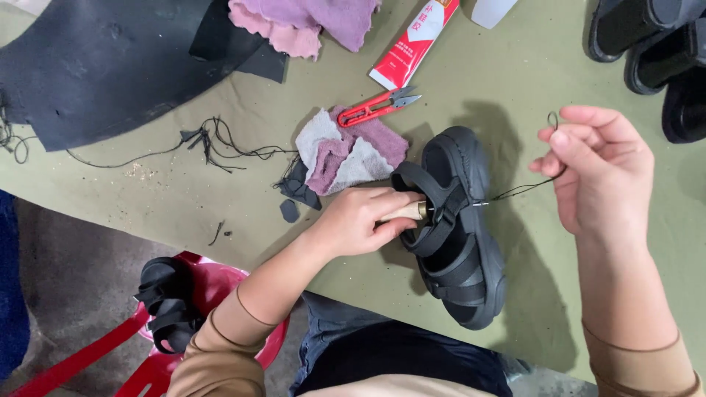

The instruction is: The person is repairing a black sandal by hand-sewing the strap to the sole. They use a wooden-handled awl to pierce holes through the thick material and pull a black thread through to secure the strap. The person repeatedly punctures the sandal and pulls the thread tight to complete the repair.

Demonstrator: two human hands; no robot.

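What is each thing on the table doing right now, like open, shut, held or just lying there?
left hand: gripping the wooden-handled awl.
awl: pushed through a strap of the black sandal.
right hand: pinching the black thread, pulled taut.
black sandal: lying on the table.
red snips: lying shut.
red glue tube: lying flat.

Matt black rubbery sandal [460, 228], wooden awl handle [404, 212], fuzzy cloth rags [353, 151], olive fabric tabletop [515, 81].
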